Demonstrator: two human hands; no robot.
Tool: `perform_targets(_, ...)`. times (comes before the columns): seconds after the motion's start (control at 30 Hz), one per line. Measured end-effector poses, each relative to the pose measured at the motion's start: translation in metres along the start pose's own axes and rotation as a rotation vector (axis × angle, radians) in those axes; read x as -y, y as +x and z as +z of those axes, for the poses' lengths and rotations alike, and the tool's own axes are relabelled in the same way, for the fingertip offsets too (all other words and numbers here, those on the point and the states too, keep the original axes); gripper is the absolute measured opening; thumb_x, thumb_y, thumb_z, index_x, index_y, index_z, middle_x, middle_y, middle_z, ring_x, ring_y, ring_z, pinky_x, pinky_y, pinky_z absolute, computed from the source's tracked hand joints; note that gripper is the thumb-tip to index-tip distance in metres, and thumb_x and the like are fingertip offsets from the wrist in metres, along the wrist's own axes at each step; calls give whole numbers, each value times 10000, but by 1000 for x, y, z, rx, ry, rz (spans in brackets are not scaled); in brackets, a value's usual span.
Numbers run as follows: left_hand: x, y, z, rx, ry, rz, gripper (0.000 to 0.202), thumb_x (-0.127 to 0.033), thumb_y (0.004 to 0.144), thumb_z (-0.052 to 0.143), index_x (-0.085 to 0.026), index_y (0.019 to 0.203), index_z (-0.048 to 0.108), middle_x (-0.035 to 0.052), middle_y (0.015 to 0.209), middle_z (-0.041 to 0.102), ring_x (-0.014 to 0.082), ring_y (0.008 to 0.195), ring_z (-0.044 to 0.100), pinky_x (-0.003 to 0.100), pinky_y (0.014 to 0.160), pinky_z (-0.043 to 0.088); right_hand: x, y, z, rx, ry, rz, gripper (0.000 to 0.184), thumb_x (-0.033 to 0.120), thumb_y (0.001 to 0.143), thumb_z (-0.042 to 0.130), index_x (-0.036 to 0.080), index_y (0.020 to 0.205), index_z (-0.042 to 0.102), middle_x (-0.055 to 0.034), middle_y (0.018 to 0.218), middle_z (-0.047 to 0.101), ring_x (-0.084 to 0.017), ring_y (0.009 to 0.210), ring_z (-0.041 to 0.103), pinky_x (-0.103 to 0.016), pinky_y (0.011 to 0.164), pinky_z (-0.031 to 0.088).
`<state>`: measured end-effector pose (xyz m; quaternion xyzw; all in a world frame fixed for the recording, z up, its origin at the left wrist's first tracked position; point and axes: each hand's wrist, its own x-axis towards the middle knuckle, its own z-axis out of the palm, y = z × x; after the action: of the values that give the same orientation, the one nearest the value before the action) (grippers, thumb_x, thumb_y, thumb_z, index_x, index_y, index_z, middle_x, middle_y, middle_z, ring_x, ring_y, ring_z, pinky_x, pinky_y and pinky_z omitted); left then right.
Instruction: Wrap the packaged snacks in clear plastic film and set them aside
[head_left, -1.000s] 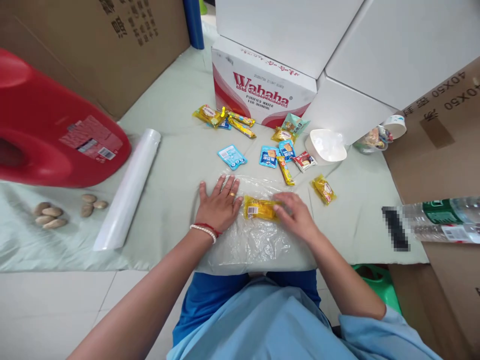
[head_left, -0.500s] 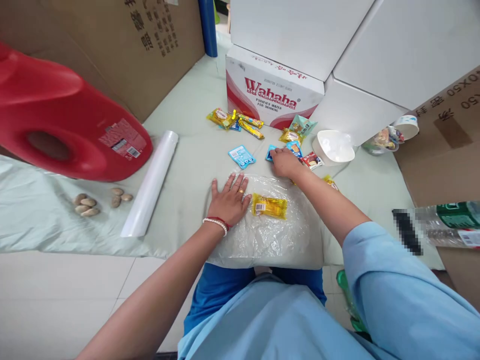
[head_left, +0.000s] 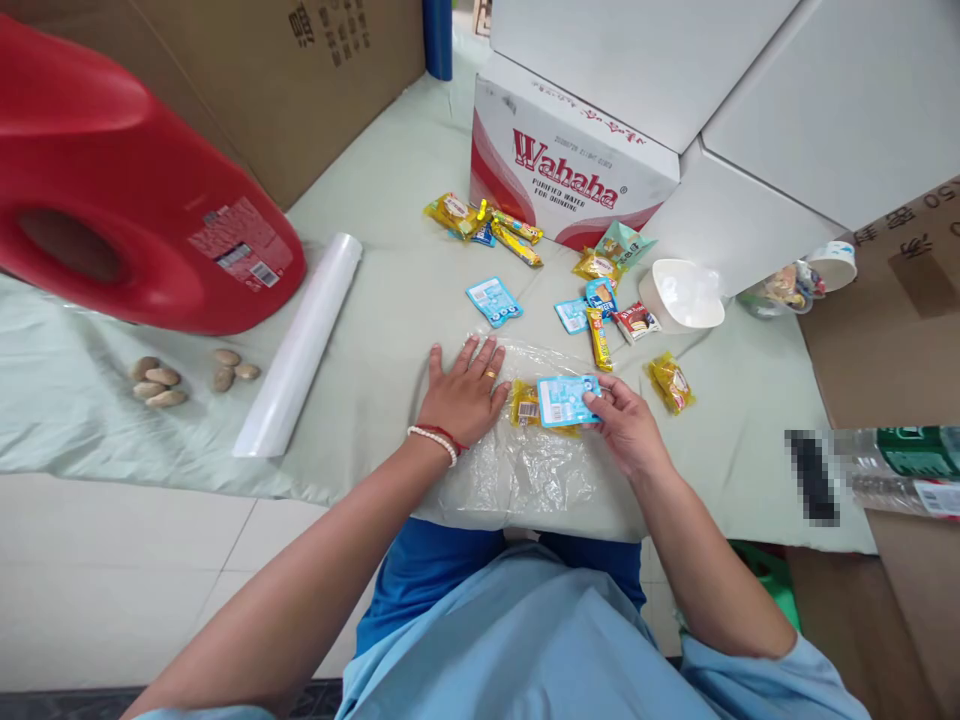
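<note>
My left hand (head_left: pixel 465 395) lies flat, fingers spread, on the left part of a sheet of clear plastic film (head_left: pixel 517 480). In my right hand (head_left: pixel 626 420), a light-blue snack packet (head_left: pixel 568 400) is pinched at its right end between thumb and fingers. The packet is over a yellow-wrapped snack (head_left: pixel 523 404) on the film and covers much of it. Beyond the film lie another blue packet (head_left: pixel 493 301), a yellow stick-shaped snack (head_left: pixel 599 338), a red packet (head_left: pixel 636 321) and a yellow snack packet (head_left: pixel 671 383) to the right.
A red jug (head_left: pixel 150 190) and a white plastic roll (head_left: pixel 300 345) stand and lie left, near several brown stones (head_left: pixel 159 382). A Wahaha carton (head_left: pixel 562 160) is at the back, a white bowl (head_left: pixel 686 296) in front of white boxes. Clear bottles (head_left: pixel 900 455) lie right.
My right hand has come back from the far snacks toward me, bringing a light-blue packet over the yellow snack on the film. My left hand stays flat on the film.
</note>
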<state>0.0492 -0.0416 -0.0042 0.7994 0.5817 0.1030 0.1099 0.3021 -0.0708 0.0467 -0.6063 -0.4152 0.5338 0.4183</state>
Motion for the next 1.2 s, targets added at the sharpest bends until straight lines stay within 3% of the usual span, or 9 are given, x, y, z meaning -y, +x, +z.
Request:
perform_targets(0.07, -1, 0, -1, 10, 1, 0, 651, -491, 1093, 188, -221, 1670, 320, 90, 1754, 285, 311, 1652, 189, 741, 1297, 23, -11, -8, 9, -27, -65, 10, 622, 523, 793, 816, 260, 1320, 615, 33, 779, 638, -184, 681, 632, -344, 652, 587)
perform_targets(0.13, -1, 0, -2, 22, 5, -2, 650, -485, 1091, 192, -220, 1672, 316, 92, 1752, 289, 312, 1651, 192, 735, 1299, 23, -17, -12, 14, -67, -307, -78, 616, 530, 866, 730, 259, 1398, 581, 14, 808, 636, -210, 715, 644, -394, 697, 608)
perform_targets(0.3, -3, 0, -4, 15, 16, -7, 644, -475, 1092, 192, -223, 1670, 320, 83, 1754, 287, 304, 1649, 201, 718, 1305, 36, -13, -15, 12, -183, -983, -462, 521, 532, 987, 600, 238, 1415, 644, -169, 1232, 637, -357, 1112, 637, -569, 923, 582)
perform_targets(0.43, -2, -1, -3, 3, 19, -3, 644, -480, 1092, 195, -223, 1667, 327, 83, 1753, 291, 302, 1649, 202, 715, 1305, 35, 0, -4, 9, 108, -1059, -698, 657, 569, 969, 667, 256, 1536, 556, -167, 1456, 597, -398, 1458, 431, -625, 1195, 413)
perform_targets(0.5, -2, -1, -2, 3, 18, -6, 643, -478, 1092, 202, -217, 1666, 330, 88, 1750, 296, 303, 1646, 208, 716, 1304, 27, 4, 7, 9, 272, -1065, -702, 643, 563, 947, 710, 254, 1499, 600, -159, 1474, 608, -394, 1507, 395, -617, 1228, 378)
perform_targets(0.6, -2, -1, -3, 4, 15, -9, 637, -474, 1093, 203, -221, 1661, 343, 88, 1748, 301, 295, 1645, 213, 706, 1306, 19, 7, 21, 6, 382, -1044, -653, 469, 503, 965, 698, 260, 1367, 703, -160, 1448, 635, -371, 1447, 496, -595, 1197, 416)
perform_targets(0.8, -2, 0, -3, 2, 2, -8, 638, -483, 1093, 218, -224, 1664, 335, 83, 1754, 289, 297, 1648, 202, 701, 1308, 11, 17, 52, -4, 439, -1008, -609, 486, 327, 914, 710, 213, 1384, 669, -144, 1383, 688, -322, 1323, 604, -531, 1161, 438)
perform_targets(1.0, -2, 0, -3, 8, 8, -8, 626, -470, 1096, 221, -225, 1660, 341, 69, 1753, 291, 297, 1647, 205, 716, 1306, 46, 27, 77, -7, 498, -1196, -498, 591, 425, 862, 786, 183, 1391, 676, -150, 1324, 708, -344, 1232, 630, -493, 1101, 454)
perform_targets(1.2, -3, 0, -5, 27, 14, -8, 631, -477, 1100, 201, -226, 1663, 335, 54, 1757, 278, 300, 1648, 201, 727, 1308, 63, 19, 68, -8, 406, -1258, -647, 448, 394, 976, 633, 149, 1342, 708, -183, 1278, 706, -343, 1163, 619, -494, 1074, 473)
